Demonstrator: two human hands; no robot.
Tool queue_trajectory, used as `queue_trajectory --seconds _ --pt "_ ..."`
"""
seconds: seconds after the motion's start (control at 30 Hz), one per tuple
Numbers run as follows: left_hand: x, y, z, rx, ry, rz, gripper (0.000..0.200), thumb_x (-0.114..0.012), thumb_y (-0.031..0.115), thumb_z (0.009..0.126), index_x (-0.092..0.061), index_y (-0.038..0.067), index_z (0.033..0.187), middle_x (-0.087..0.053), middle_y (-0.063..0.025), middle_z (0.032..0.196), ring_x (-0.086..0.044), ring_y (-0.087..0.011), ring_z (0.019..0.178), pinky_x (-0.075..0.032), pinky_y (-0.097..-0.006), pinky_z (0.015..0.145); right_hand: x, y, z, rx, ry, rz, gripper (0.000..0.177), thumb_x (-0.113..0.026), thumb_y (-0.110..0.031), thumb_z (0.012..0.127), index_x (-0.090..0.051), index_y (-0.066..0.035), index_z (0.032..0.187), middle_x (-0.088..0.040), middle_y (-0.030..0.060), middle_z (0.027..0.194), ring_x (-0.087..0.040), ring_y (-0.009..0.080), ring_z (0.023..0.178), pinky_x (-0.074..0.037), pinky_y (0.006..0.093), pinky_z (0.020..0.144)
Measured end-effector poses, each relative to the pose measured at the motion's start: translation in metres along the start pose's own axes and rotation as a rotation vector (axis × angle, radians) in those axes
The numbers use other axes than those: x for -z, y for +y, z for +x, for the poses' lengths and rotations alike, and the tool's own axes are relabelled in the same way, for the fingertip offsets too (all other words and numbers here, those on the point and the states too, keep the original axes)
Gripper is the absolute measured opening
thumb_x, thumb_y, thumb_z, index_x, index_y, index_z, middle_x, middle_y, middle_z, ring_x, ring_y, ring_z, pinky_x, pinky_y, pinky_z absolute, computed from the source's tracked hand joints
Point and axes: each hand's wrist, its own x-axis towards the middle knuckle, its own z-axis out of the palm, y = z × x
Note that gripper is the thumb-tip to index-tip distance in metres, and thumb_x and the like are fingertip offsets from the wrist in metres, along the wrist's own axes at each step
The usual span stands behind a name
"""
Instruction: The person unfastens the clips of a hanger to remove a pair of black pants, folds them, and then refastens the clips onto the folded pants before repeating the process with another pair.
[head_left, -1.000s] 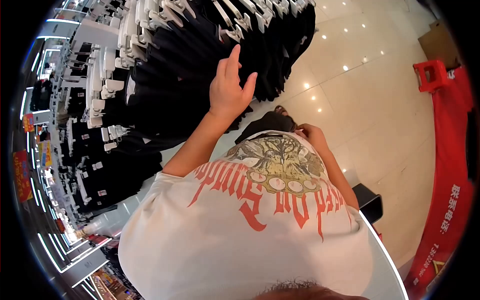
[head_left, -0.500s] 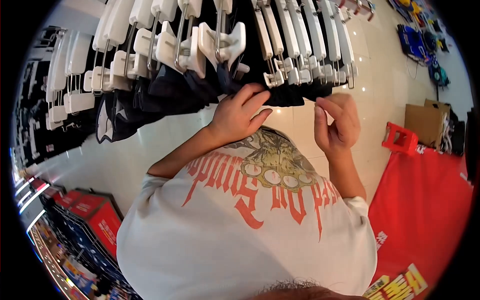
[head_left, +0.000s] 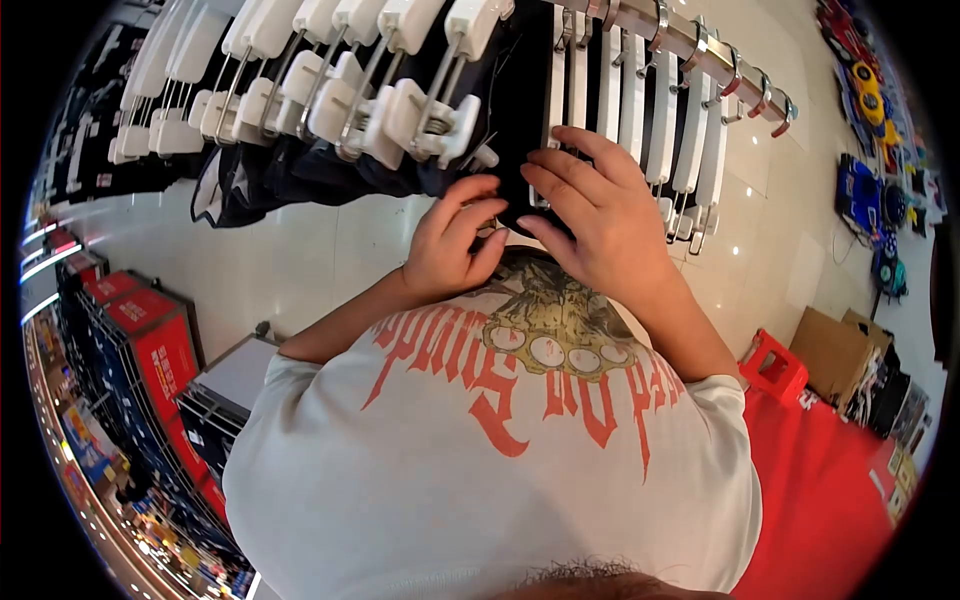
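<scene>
My left hand (head_left: 450,240) is at the near edge of the clip-hung clothes, fingers curled against a black garment (head_left: 515,185); its fingertips are partly hidden in the dark cloth. To its right, my right hand (head_left: 605,215) reaches across the same black cloth with fingers stretched out and thumb apart. Its fingertips lie by a white clip hanger (head_left: 556,85) at the left end of the right-hand group. Left of the gap, another white clip hanger (head_left: 435,125) carries dark navy clothing (head_left: 330,175).
A metal rail (head_left: 690,40) with hanger hooks runs across the top. A red stool (head_left: 773,365) and cardboard boxes (head_left: 835,355) stand at right beside a red cloth (head_left: 810,500). Red boxes (head_left: 160,345) are at left. Toy cars (head_left: 860,195) line the far right.
My right hand has moved left and up onto the black garment and hangers. My left hand has shifted slightly, its fingers more curled. The view has turned, showing more of the rail.
</scene>
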Motion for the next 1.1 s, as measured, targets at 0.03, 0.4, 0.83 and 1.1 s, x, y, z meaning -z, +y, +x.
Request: queue_trajectory --seconds 0.03,0.4,0.83,1.1 --pt "0.000 0.008 0.002 0.021 0.064 0.069 0.036 -0.073 0.010 0.085 -0.063 -0.003 0.118 -0.057 -0.0211 0.133 -0.064 -0.0357 0.111 -0.055 -0.0385 0.091 0.002 0.002 -0.001 0.010 -0.008 0.011 0.046 -0.080 -0.019 0.072 -0.069 -0.002 0.113 -0.065 0.0099 0.120 -0.055 0.0330 0.123 -0.048 0.0453 0.098" --pt "-0.062 0.047 0.002 0.312 0.366 0.204 0.054 -0.054 -0.014 0.083 -0.052 -0.004 0.136 -0.043 -0.0235 0.151 -0.060 -0.0317 0.117 -0.053 -0.0355 0.090 0.028 0.021 -0.020 0.209 -0.149 0.103 0.069 -0.083 -0.023 0.070 -0.059 0.005 0.129 -0.058 0.0189 0.135 -0.048 0.0378 0.133 -0.043 0.0456 0.108" --pt "-0.075 0.056 0.006 0.448 0.541 0.194 0.041 -0.058 -0.010 0.087 -0.058 -0.002 0.126 -0.058 -0.0179 0.132 -0.064 -0.0347 0.103 -0.054 -0.0356 0.086 0.025 0.022 -0.024 0.293 -0.133 0.084 0.073 -0.082 -0.029 0.073 -0.056 0.007 0.130 -0.056 0.0230 0.135 -0.048 0.0392 0.131 -0.040 0.0453 0.109" --pt "-0.082 0.052 -0.006 0.510 0.601 -0.059 0.043 -0.053 -0.011 0.091 -0.057 0.000 0.132 -0.054 -0.0176 0.141 -0.067 -0.0259 0.109 -0.054 -0.0322 0.089 0.058 0.017 0.001 0.346 -0.245 0.076 0.075 -0.079 -0.034 0.078 -0.053 0.012 0.132 -0.059 0.0294 0.130 -0.050 0.0465 0.130 -0.038 0.0470 0.114"
